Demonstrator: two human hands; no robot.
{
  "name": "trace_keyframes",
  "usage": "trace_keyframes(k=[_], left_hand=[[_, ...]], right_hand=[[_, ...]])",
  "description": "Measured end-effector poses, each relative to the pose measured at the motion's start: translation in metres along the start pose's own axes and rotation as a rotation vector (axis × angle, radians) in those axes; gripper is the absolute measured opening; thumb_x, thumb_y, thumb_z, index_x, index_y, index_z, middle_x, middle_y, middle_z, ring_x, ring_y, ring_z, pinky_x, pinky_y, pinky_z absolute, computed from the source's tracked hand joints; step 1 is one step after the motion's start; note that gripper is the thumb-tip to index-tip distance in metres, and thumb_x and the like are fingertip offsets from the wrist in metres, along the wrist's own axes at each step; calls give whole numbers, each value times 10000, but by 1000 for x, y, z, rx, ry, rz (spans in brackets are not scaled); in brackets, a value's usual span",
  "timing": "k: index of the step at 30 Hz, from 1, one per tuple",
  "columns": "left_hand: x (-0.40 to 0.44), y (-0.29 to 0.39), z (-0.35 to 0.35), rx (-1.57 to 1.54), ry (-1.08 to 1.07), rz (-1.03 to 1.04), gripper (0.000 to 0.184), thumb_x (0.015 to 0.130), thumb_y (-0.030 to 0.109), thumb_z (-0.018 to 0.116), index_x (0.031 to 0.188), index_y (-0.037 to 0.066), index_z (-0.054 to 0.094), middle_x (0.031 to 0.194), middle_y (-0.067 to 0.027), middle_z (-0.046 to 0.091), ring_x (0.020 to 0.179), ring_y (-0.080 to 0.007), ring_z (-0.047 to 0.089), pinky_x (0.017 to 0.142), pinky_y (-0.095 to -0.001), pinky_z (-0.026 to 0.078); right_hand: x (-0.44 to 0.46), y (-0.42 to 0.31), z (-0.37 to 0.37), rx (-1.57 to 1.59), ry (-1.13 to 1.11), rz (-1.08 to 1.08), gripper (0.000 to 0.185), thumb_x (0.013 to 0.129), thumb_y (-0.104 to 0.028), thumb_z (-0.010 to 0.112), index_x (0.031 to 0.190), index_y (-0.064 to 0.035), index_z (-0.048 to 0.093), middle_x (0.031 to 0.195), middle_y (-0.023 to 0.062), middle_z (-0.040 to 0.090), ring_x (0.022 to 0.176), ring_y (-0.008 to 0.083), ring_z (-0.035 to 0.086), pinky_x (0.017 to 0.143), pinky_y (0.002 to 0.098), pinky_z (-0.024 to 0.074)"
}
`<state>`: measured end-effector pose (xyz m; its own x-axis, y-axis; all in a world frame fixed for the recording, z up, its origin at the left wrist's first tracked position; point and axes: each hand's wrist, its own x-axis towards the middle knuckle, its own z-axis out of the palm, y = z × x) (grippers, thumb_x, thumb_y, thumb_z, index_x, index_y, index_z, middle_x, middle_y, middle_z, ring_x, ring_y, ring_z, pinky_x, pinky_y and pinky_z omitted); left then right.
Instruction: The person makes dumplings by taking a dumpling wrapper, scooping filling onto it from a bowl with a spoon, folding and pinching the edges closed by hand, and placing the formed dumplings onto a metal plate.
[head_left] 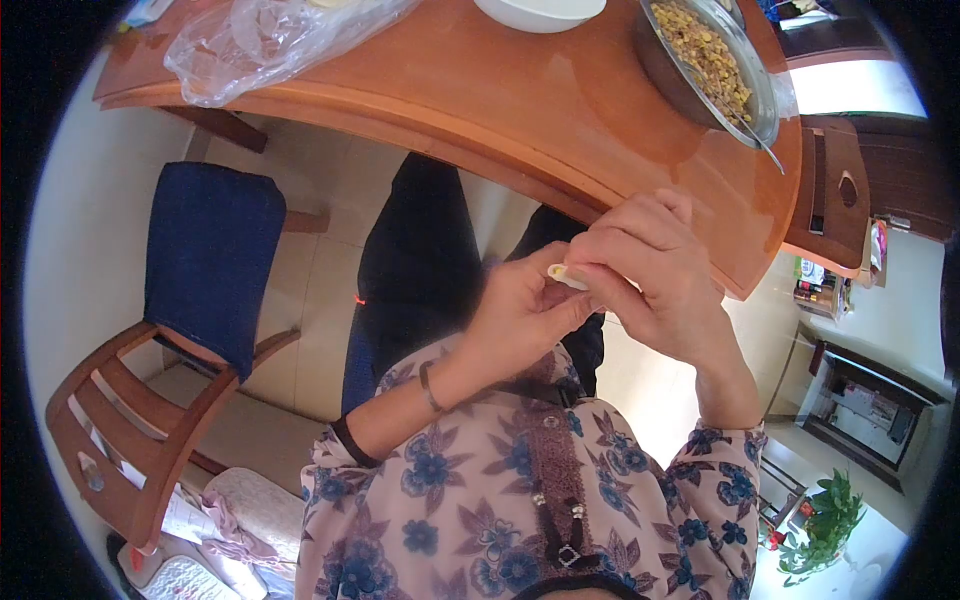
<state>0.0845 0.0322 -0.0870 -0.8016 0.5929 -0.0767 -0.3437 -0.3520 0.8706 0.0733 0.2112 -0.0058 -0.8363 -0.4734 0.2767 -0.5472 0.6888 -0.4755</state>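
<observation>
A small white dumpling, its dough folded over with a yellowish bit showing at the end, is pinched between my two hands above my lap. My left hand closes around it from below and the left, with the thumb against its lower side. My right hand grips its right side between thumb and bent fingers, which hide part of it. Beyond my hands, near the table's right edge, stands a metal bowl of crumbly yellow-brown filling. A metal spoon leans in it, its handle over the rim.
The brown wooden table curves in front of me, its edge just beyond my hands. A white bowl and a clear plastic bag lie on its far part. A chair with a blue cover stands to the left.
</observation>
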Motion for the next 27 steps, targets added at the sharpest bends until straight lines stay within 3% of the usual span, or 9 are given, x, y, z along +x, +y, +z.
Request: trace_keyframes(k=[7, 9, 16, 19, 21, 22, 24, 27], left_hand=[[1, -6, -8, 256, -52, 8, 353, 934, -8, 645, 1281, -12, 584, 1129, -41, 667, 1012, -82, 629, 844, -248, 540], [1, -4, -1, 59, -18, -9, 364, 938, 0, 656, 1294, -12, 582, 1124, -37, 666, 1014, -81, 626, 845, -246, 536], [3, -5, 0, -75, -18, -35, 340, 949, 21, 671, 1279, -16, 596, 1120, -47, 681, 1003, -84, 631, 844, -244, 534], [3, -2, 1, 16, 10, -32, 327, 924, 13, 684, 1244, -11, 618, 1072, -48, 698, 982, -83, 641, 828, -245, 538], [5, -9, 2, 186, 90, 40, 94, 914, 28, 707, 981, -26, 669, 924, -24, 719, 855, -58, 647, 698, -220, 534], [5, -11, 0, 187, 88, 39, 94, 914, 28, 707, 981, -26, 669, 924, -24, 719, 855, -58, 647, 698, -220, 534], [6, -12, -4, 157, 4, -73, 270, 859, -23, 679, 1126, 9, 654, 916, -39, 693, 851, -81, 643, 740, -260, 545], [8, -10, 1, 124, 28, -2, 259, 855, -39, 667, 1110, 7, 648, 898, -27, 679, 809, -86, 635, 708, -261, 548]], right_hand=[[4, -2, 3, -55, -21, -23, 166, 801, -209, 786, 937, -135, 728, 892, 8, 644, 869, 224, 609, 846, 377, 372], [2, 1, 8, -65, 0, -50, 162, 802, -211, 786, 930, -135, 724, 888, 8, 642, 866, 225, 607, 848, 378, 371], [2, 0, 7, -51, 17, -17, 146, 773, -192, 787, 883, -158, 697, 897, 0, 618, 888, 230, 596, 905, 413, 382], [5, -9, 3, -123, -55, 29, 120, 783, -220, 770, 861, -171, 693, 870, -2, 606, 858, 224, 594, 905, 414, 383], [5, -7, 7, -136, -40, 0, 116, 785, -234, 764, 853, -176, 691, 860, -4, 602, 852, 219, 594, 909, 413, 386], [4, -5, 10, -147, -26, -33, 113, 787, -248, 759, 846, -181, 689, 850, -6, 599, 846, 214, 595, 913, 412, 388], [3, -4, 13, -185, -23, -55, 137, 781, -252, 781, 863, -171, 706, 855, -8, 610, 863, 220, 587, 901, 411, 375], [0, -1, 14, -211, -23, -98, 183, 777, -262, 803, 906, -158, 727, 882, -7, 631, 897, 231, 584, 901, 418, 365]])
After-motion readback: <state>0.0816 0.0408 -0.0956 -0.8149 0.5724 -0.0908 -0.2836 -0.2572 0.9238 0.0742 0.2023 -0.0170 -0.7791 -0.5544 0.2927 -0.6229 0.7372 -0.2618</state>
